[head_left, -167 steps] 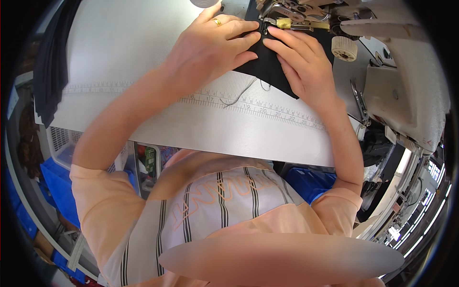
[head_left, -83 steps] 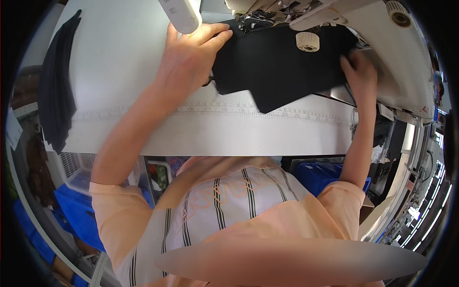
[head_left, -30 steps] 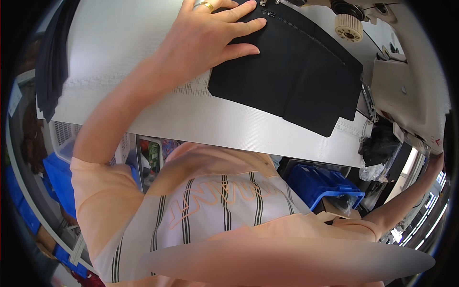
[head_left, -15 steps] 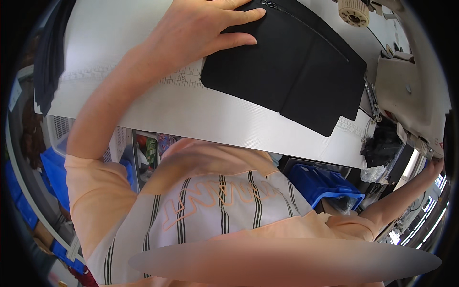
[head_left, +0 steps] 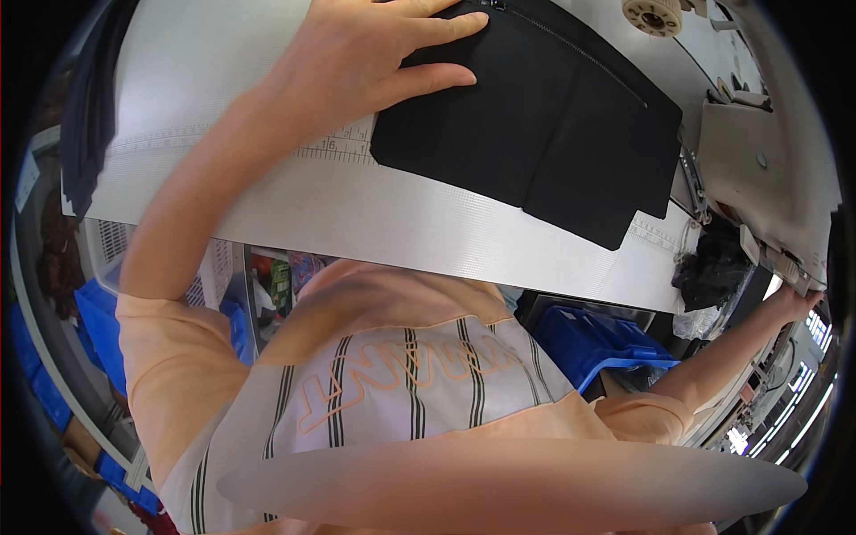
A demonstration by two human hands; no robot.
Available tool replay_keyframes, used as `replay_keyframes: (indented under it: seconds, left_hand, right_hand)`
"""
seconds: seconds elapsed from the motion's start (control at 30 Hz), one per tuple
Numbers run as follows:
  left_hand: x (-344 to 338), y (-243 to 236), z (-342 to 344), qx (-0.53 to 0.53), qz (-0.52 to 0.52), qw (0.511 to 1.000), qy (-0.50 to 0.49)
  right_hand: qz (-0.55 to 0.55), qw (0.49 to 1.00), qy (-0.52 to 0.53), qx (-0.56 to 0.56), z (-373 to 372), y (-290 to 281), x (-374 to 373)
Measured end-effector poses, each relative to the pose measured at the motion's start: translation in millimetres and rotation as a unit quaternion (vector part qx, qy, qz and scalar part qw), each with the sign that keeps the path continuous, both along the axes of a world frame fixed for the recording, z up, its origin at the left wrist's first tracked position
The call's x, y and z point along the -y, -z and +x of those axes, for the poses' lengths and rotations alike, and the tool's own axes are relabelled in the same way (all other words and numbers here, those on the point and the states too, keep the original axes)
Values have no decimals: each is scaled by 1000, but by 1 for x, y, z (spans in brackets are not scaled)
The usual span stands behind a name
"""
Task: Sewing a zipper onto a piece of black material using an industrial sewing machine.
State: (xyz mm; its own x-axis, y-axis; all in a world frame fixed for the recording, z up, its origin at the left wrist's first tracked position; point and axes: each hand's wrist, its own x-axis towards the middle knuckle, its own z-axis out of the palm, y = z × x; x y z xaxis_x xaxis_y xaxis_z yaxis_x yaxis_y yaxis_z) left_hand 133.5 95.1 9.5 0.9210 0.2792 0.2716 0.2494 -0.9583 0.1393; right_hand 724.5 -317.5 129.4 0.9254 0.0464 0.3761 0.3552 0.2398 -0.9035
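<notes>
My left hand (head_left: pixel 370 53) rests on a black fabric piece (head_left: pixel 526 134), fingers apart and pressed down near its upper left edge. A zipper (head_left: pixel 580 51) runs diagonally across the piece, with its pull by my fingertips. The fabric lies flat on a white table (head_left: pixel 374 214) with a printed ruler scale, and its right end comes close to the sewing machine (head_left: pixel 762 169). At the far right my right hand (head_left: pixel 794 305) reaches up to the end of the machine. Its fingers are mostly hidden there, so their grip does not show.
A stack of black fabric (head_left: pixel 87 116) hangs over the table's left edge. Below the table are a blue bin (head_left: pixel 597 343) on the right and a white basket (head_left: pixel 214 267) on the left. Dark scraps (head_left: pixel 713 272) bunch beside the machine. A cream dial (head_left: pixel 654 16) is at the top.
The view has shifted slightly. My right hand appears a little lower and further left at the machine's end. My left hand and the black fabric keep their places relative to each other.
</notes>
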Motion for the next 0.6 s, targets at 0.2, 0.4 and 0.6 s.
replay_keyframes:
  seconds: [0.2,0.4,0.6]
  left_hand:
    - [3,-1,0,-9,-11,1000,-10]
    - [2,-3,0,-10,-55,998,-8]
    - [-24,-25,-10,-56,-172,980,85]
  right_hand:
    - [27,999,-28,26,3,19,4]
    - [38,999,-24,21,-3,19,-2]
    - [30,999,-22,29,-12,21,-8]
